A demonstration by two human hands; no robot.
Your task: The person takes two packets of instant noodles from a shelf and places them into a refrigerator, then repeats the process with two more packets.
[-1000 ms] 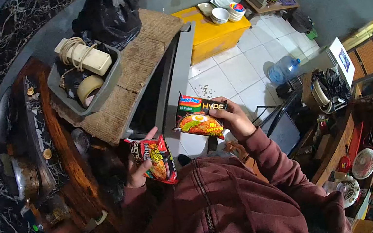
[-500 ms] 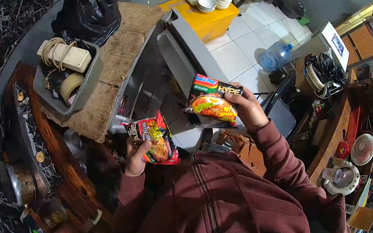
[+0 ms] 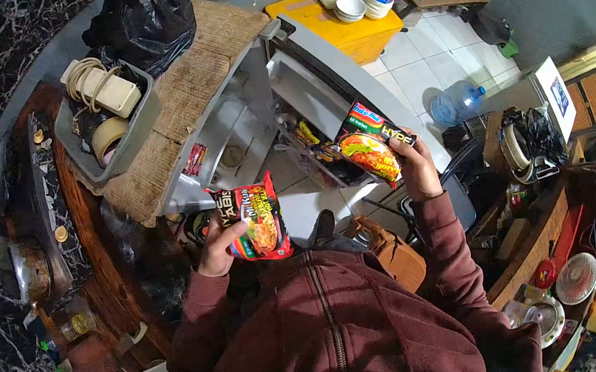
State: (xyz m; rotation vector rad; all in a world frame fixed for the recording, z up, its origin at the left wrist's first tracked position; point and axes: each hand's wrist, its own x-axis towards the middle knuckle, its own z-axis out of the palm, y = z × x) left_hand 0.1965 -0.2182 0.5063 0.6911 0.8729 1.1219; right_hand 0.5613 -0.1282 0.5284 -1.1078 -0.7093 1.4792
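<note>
My left hand (image 3: 218, 248) is closed on a red and black instant noodle packet (image 3: 258, 220), thumb across its front. In my right hand (image 3: 416, 168) is a second instant noodle packet (image 3: 371, 148), black, red and green with a picture of noodles on it. The right packet is held in front of the open grey fridge door (image 3: 349, 67), partly covering the door shelves. Left of the door, the lit fridge interior (image 3: 228, 123) shows, with a small red packet (image 3: 195, 159) inside near the left wall.
Cardboard (image 3: 183, 87) covers the fridge top, bearing a grey bin (image 3: 121, 154) of cables and tape and a black plastic bag (image 3: 144, 26). A yellow box (image 3: 323, 28) with bowls stands beyond the door. A water jug (image 3: 456, 106) lies on the tiles. A brown bag (image 3: 399, 260) is near my feet.
My right hand and its packet have moved right and slightly down. More of the fridge interior and door shelves shows, and it looks brighter. Both packets stay held.
</note>
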